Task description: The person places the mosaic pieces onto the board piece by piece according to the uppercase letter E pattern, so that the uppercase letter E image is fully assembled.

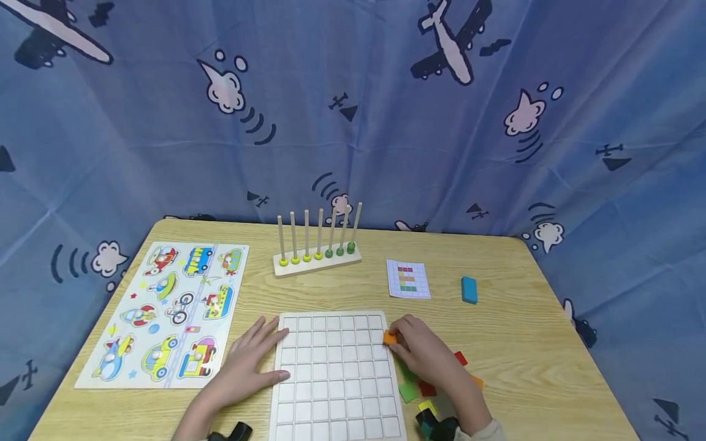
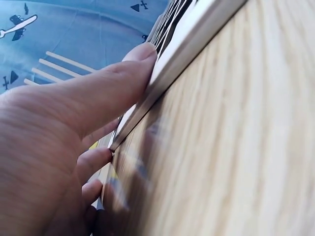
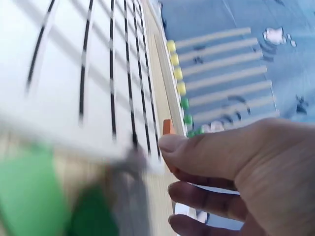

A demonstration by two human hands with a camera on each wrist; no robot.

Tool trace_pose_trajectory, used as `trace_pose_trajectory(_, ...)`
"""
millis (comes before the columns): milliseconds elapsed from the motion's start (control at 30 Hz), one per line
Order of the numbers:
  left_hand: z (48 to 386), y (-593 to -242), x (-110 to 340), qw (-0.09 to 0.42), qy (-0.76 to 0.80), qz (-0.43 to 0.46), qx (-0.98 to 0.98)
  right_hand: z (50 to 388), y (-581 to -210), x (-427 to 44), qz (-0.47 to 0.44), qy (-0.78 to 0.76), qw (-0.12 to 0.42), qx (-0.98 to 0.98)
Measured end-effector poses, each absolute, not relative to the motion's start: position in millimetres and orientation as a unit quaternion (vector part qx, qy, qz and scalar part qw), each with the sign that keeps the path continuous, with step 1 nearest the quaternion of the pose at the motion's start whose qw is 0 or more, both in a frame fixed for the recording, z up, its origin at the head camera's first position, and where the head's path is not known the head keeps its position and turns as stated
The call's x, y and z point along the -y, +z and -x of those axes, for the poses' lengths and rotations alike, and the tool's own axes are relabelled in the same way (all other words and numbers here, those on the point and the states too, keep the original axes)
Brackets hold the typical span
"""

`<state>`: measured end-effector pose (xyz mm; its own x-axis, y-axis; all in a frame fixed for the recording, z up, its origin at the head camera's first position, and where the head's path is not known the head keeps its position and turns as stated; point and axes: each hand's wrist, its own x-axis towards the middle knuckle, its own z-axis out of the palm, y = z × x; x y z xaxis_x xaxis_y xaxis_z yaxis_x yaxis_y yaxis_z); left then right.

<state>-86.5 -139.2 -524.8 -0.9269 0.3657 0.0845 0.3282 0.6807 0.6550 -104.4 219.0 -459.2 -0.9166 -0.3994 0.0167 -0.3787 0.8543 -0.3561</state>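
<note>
A white grid board lies on the table in front of me. My left hand steadies its left side, with fingers and thumb stretched out and touching the edge; in the left wrist view the thumb presses against the board's rim. Between thumb and fingers, my right hand pinches an orange square tile near the upper right edge of the board. The right wrist view shows that tile edge-on by the thumb tip. Below this hand lie loose tiles, among them a green tile and a yellow tile, partly covered by the arm.
A pattern card with coloured squares lies beyond the board, and a blue block sits to its right. At the back stands a peg rack with yellow and green beads. A picture puzzle covers the left side.
</note>
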Motion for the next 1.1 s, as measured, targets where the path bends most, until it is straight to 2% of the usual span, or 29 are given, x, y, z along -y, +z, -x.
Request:
trace_pose_trajectory(233, 85, -526, 139, 0.034, 0.354, -0.187, -0.916, 118, -452, -171, 0.295, -0.176, 0.05, -0.938)
trace_pose_trajectory(467, 87, -526, 140, 0.039, 0.358, -0.183, -0.915, 134, -457, -133, 0.346, -0.169, 0.058, -0.921)
trace_pose_trajectory(1100, 88, -529, 139, 0.058, 0.36, -0.178, -0.914, 139, -471, -112, 0.354, -0.149, 0.062, -0.921)
